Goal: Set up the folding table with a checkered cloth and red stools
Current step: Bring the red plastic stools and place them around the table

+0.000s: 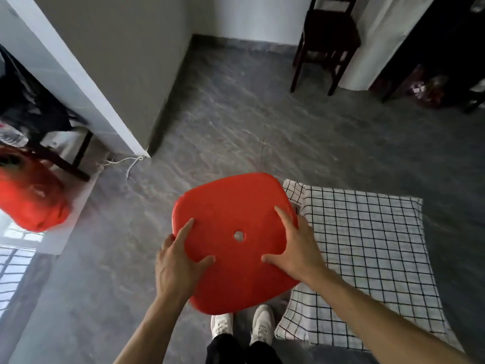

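Stool: I hold the red stool (231,237) up by its seat, above the floor, just left of the table.
Left hand (178,264): it grips the seat's left edge, thumb on top.
Right hand (294,248): it grips the right edge the same way.
Why: I think a hand on each side keeps it level.
Table: the checkered cloth (367,258) already covers it.
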`<state>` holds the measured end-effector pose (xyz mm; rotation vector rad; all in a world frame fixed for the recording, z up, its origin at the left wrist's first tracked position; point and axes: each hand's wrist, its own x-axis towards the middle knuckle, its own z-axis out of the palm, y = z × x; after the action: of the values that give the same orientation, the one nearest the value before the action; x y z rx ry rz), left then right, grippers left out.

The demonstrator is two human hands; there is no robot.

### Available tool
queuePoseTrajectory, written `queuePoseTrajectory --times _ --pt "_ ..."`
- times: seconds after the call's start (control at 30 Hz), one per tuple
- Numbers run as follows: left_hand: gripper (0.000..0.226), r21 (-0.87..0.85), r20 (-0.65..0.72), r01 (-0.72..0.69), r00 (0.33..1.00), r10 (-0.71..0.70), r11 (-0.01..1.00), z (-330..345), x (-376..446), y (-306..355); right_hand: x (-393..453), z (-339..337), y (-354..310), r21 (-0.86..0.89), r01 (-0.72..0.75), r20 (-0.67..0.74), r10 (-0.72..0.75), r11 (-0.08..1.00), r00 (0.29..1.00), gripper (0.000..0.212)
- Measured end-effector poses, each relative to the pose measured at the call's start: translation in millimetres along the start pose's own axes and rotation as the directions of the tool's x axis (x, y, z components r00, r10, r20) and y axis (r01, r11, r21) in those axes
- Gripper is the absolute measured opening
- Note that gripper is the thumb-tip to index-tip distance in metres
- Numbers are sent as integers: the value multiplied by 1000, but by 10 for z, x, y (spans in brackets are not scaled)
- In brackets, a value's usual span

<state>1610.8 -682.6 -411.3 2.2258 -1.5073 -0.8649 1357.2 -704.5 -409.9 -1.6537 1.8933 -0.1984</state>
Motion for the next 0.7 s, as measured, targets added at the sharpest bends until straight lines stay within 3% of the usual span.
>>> queuePoseTrajectory --times 0.37,0.7 --pt "99 16 118 -60 991 58 998 1565 1251 -853 1032 1329 915 -13 -149 14 149 989 989 120" --pt "106 55 219 -98 972 83 994 2456 1717 -1087 1538 1917 1583 15 -244 53 243 970 969 122"
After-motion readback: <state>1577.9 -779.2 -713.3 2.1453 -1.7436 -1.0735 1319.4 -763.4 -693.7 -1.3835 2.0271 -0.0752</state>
